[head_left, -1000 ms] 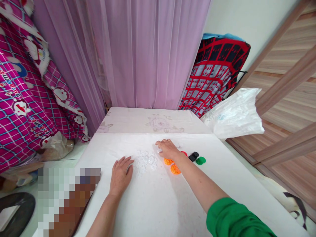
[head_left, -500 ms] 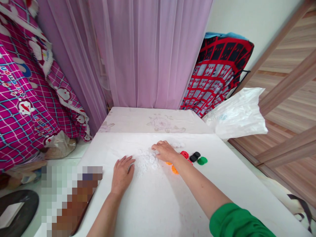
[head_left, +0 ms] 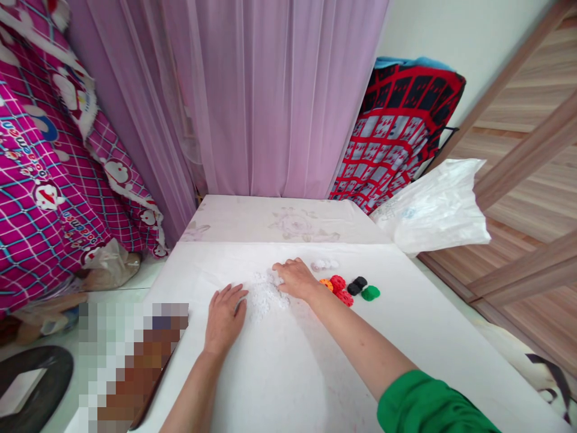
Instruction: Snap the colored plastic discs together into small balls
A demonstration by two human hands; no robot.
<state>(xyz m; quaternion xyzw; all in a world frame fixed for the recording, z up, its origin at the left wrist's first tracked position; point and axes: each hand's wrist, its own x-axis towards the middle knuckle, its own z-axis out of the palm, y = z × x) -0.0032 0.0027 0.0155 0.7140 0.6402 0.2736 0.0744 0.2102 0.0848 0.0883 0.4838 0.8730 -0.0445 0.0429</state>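
A loose pile of small white lacy pieces lies on the white-covered table. My left hand rests at the pile's left side, palm down, its fingers loosely spread and holding nothing. At the pile's upper right, my right hand has its fingers bent down around a white lacy piece, partly hidden beneath them. To the right of this hand lie round, flower-like pieces: red ones, an orange one partly behind my wrist, black ones and a green one. A few whitish pieces sit just beyond.
A white plastic bag hangs at the table's right far corner. A patterned cloth strip covers the far end, before a purple curtain. A blurred-out brown object lies along the left edge.
My right hand has shifted slightly left over the white pile. More of the whitish pieces beyond it now show, while my forearm covers some of the orange ones. My left hand stays put.
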